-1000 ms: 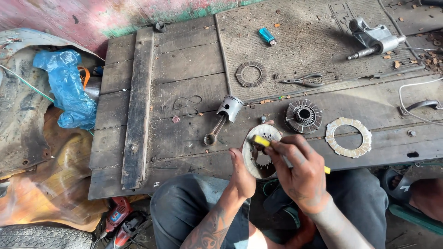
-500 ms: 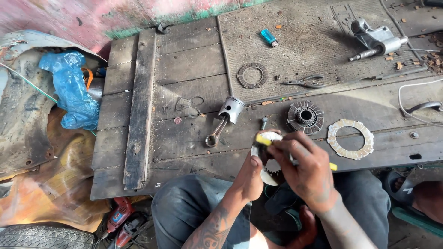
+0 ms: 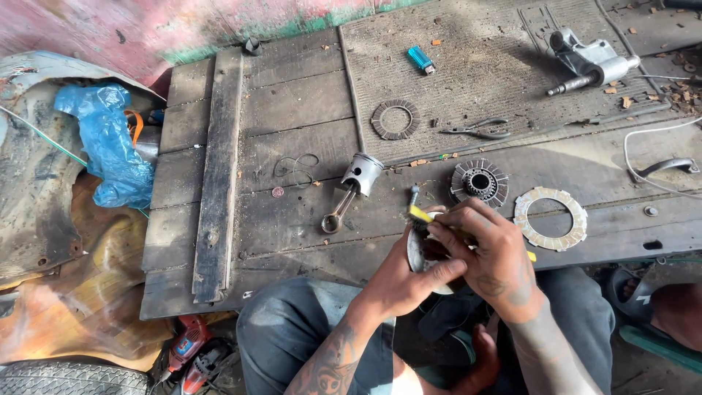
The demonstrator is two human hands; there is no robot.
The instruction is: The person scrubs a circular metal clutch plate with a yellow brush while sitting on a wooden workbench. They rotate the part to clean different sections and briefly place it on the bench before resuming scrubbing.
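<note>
Left hand (image 3: pixel 401 281) grips a disc (image 3: pixel 418 252); right hand (image 3: pixel 491 252), closed on a yellow brush (image 3: pixel 422 214), scrubs it; ring (image 3: pixel 550 218) and hub (image 3: pixel 479 182) lie untouched.

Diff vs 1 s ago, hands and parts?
The left hand has tipped the metal disc from flat-facing to edge-on. The right hand has closed in over it with the yellow-handled tool. Both grips unchanged. The piston with rod, clutch hub and ring plate stayed put.
</note>
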